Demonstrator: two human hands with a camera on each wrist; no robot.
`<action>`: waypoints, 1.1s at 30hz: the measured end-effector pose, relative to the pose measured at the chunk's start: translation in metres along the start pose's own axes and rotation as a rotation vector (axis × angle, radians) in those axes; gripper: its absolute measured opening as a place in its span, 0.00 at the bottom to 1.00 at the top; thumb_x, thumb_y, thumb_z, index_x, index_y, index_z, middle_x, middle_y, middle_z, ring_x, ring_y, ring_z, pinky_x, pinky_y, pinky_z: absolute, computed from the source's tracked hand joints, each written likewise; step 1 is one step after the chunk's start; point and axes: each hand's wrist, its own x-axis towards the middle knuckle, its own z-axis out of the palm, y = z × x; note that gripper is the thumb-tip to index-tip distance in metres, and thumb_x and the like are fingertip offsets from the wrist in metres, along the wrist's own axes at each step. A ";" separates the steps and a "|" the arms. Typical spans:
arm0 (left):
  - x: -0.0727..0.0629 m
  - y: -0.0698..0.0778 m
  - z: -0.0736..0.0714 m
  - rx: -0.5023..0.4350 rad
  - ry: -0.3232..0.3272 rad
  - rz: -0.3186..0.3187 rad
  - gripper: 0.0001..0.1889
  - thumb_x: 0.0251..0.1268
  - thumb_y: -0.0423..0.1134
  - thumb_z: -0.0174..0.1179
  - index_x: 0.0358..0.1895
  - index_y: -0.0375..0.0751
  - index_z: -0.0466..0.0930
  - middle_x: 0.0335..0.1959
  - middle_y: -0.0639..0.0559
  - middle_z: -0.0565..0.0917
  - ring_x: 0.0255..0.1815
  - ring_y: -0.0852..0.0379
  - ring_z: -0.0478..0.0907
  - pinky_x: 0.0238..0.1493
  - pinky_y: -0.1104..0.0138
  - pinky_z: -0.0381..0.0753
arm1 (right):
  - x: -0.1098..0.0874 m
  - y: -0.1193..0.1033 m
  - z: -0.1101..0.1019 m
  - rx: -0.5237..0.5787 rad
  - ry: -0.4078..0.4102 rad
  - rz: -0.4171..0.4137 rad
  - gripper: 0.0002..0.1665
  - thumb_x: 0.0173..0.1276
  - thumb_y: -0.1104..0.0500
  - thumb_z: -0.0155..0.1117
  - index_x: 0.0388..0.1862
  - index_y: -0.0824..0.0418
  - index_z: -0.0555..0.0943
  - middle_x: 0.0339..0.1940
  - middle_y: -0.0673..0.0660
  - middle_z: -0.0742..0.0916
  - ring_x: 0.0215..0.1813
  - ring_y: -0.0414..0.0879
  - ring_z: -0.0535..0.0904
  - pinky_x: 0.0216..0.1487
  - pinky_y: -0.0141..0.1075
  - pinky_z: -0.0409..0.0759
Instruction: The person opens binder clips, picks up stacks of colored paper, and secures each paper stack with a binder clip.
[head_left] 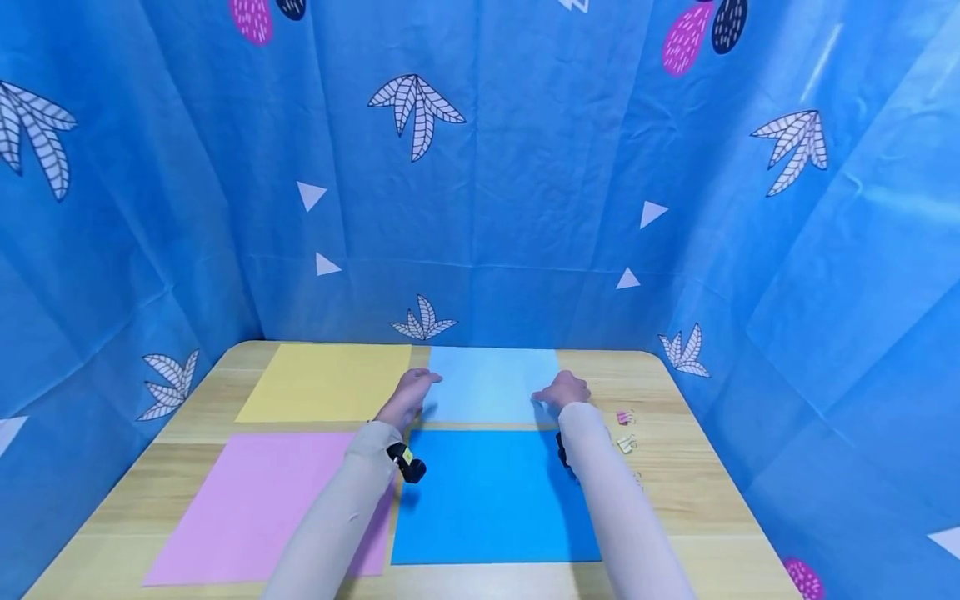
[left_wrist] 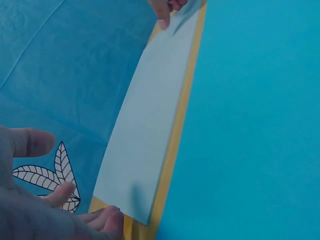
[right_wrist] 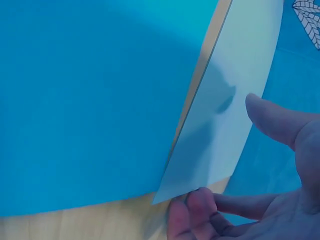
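A light blue sheet lies at the back middle of the table, one hand at each of its short ends. My left hand is at the sheet's left edge; in the left wrist view its fingertips are by the corner and the thumb is raised apart. At the opposite end, my right hand has its fingertips against the sheet's edge, thumb spread away above the paper. Neither hand pinches the sheet. A deeper blue sheet lies just in front, below both wrists.
On the left lie a yellow sheet at the back and a pink sheet nearer, partly under the left sleeve. To the right are a pink binder clip and a pale yellow one. A blue patterned curtain surrounds the table.
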 end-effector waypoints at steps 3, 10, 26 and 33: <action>-0.001 0.001 -0.001 -0.015 0.005 -0.001 0.35 0.80 0.47 0.52 0.81 0.37 0.53 0.82 0.36 0.55 0.80 0.35 0.56 0.82 0.41 0.60 | 0.003 0.001 0.004 -0.034 0.017 0.013 0.31 0.61 0.45 0.77 0.49 0.70 0.82 0.53 0.72 0.82 0.59 0.66 0.75 0.63 0.58 0.76; -0.004 0.003 -0.001 0.005 -0.001 -0.008 0.34 0.79 0.48 0.52 0.79 0.34 0.56 0.82 0.35 0.56 0.81 0.34 0.56 0.82 0.40 0.59 | 0.010 0.002 0.012 -0.035 0.038 0.070 0.38 0.57 0.46 0.82 0.54 0.72 0.81 0.53 0.73 0.81 0.56 0.65 0.73 0.56 0.54 0.76; -0.002 -0.006 0.004 -0.177 -0.022 -0.062 0.42 0.78 0.52 0.53 0.83 0.35 0.46 0.85 0.34 0.44 0.86 0.34 0.42 0.85 0.37 0.44 | 0.003 0.004 0.013 -0.044 0.011 0.101 0.39 0.56 0.48 0.84 0.56 0.72 0.80 0.48 0.71 0.81 0.50 0.63 0.74 0.49 0.50 0.77; -0.003 0.005 0.014 -0.411 -0.064 -0.030 0.37 0.77 0.48 0.55 0.81 0.37 0.54 0.81 0.37 0.57 0.83 0.38 0.52 0.87 0.44 0.47 | 0.002 0.002 0.007 -0.030 0.000 0.081 0.38 0.56 0.48 0.83 0.57 0.71 0.80 0.51 0.69 0.83 0.53 0.61 0.74 0.55 0.52 0.76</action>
